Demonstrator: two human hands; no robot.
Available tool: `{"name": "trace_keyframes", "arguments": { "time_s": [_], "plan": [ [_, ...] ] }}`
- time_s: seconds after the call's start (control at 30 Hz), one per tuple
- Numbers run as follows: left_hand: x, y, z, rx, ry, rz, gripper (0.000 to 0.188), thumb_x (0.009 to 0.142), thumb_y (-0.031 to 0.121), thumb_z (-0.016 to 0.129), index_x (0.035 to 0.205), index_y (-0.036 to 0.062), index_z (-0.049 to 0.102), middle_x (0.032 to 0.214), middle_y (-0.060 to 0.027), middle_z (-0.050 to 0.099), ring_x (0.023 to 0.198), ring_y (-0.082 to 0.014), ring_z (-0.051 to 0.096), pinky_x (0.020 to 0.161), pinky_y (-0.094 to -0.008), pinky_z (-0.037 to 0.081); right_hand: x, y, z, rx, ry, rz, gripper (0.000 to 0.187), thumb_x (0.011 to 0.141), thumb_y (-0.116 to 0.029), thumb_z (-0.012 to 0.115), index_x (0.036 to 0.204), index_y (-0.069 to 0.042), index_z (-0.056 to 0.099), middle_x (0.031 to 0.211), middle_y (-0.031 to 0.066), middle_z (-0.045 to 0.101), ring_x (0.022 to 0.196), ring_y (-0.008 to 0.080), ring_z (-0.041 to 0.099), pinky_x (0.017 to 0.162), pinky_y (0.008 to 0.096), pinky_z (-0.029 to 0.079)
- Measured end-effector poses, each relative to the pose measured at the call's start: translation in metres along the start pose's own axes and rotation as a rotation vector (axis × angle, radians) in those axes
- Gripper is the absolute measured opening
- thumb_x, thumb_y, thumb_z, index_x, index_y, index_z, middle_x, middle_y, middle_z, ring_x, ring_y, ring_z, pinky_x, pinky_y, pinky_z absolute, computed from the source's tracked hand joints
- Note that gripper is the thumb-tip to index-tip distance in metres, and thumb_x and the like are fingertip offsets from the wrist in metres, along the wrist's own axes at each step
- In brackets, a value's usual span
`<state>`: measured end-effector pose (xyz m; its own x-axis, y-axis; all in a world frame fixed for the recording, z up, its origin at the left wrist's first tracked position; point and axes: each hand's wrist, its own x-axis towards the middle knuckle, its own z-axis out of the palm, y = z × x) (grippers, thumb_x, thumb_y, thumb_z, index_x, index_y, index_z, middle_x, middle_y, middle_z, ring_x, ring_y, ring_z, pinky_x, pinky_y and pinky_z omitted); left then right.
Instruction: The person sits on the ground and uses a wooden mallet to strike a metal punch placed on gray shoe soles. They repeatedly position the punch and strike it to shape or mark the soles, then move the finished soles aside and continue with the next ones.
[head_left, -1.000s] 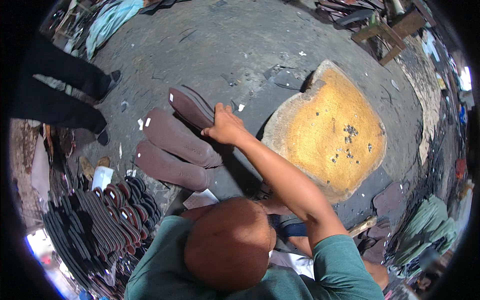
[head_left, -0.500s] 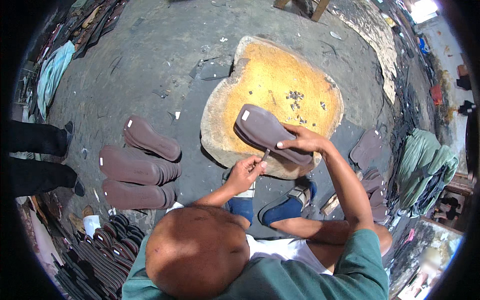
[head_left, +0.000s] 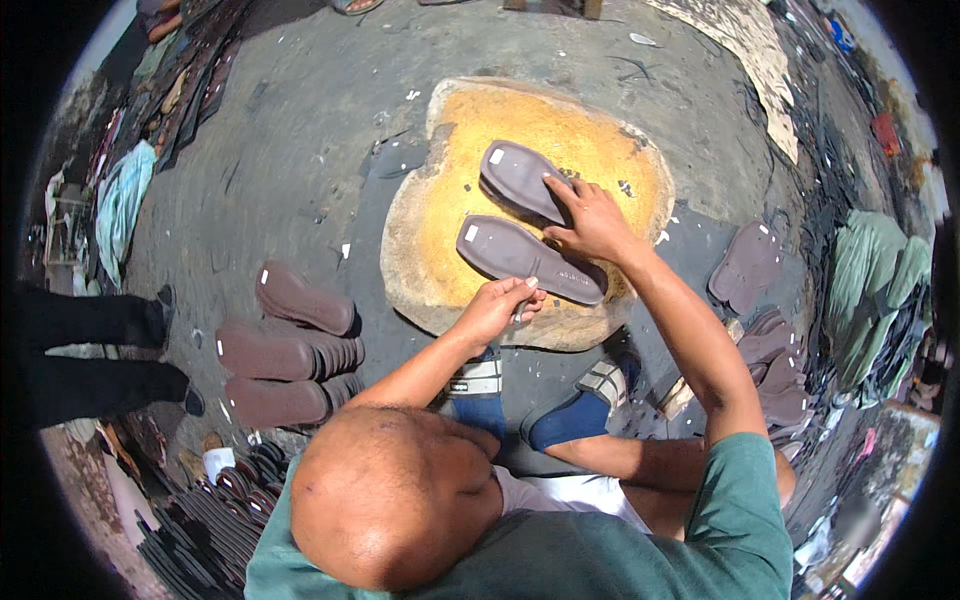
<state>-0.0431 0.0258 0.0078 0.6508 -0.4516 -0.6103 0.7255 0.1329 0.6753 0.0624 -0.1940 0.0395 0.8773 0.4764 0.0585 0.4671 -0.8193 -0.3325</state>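
Two brown shoe soles lie on a yellow-topped stone block in front of me. My right hand (head_left: pixel 592 222) reaches over from the right and grips the narrow end of the far sole (head_left: pixel 520 172), covering that end. Its thumb comes close to the edge of the near sole (head_left: pixel 500 248). Beside the near edge of that sole, my left hand (head_left: pixel 505 303) is closed round a thin dark rod-shaped tool (head_left: pixel 536 266); the fingers hide much of it. Each sole bears a small white label at its broad end.
The block (head_left: pixel 405 245) carries small dark scraps. Stacks of brown soles (head_left: pixel 265 350) stand on the floor at left, with more soles (head_left: pixel 748 265) at right. Another person's dark-clothed legs (head_left: pixel 95 350) are at far left. Green cloth (head_left: pixel 870 290) hangs at right.
The soles, held together in my right hand before, now lie apart on the block. My right hand has moved farther away onto the far one. My left hand has shifted slightly away from me.
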Motion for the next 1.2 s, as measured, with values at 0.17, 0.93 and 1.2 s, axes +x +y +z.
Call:
{"name": "trace_keyframes", "arguments": {
  "time_s": [0.17,0.93,1.2],
  "plan": [
    [0.016,0.003,0.009,-0.103,-0.003,-0.055,0.031,0.104,0.032,0.057,0.110,0.0016,0.061,0.107,-0.0088,0.069,0.096,-0.0131,0.067,0.086,-0.0262,0.057,0.003,-0.007,0.017,0.143,-0.081,-0.112,0.079,0.078,-0.031,0.078,0.149,-0.019,0.046,0.130,0.0245,0.058,0.120,0.0433,0.056,0.104,0.0486,0.045],
    [-0.038,0.053,-0.036,0.038,0.319,0.261,0.036,0.099,0.026,0.065,0.127,0.0038,0.067,0.100,-0.0008,0.067,0.089,-0.0083,0.062,0.079,-0.0246,0.051,-0.246,0.046,0.026,-0.335,0.510,1.292,0.089,0.077,-0.042,0.082,0.146,-0.001,0.044,0.140,0.0256,0.053,0.133,0.0423,0.047,0.110,0.0486,0.039],
    [-0.002,0.035,-0.068,0.300,0.326,0.464,0.034,0.097,0.023,0.069,0.122,0.0002,0.068,0.102,-0.0080,0.072,0.095,-0.0140,0.069,0.082,-0.0284,0.058,-0.341,0.056,0.055,0.582,0.388,1.667,0.073,0.084,-0.038,0.075,0.133,0.009,0.049,0.123,0.0242,0.063,0.100,0.0382,0.067,0.090,0.0441,0.054]
  ]
}}
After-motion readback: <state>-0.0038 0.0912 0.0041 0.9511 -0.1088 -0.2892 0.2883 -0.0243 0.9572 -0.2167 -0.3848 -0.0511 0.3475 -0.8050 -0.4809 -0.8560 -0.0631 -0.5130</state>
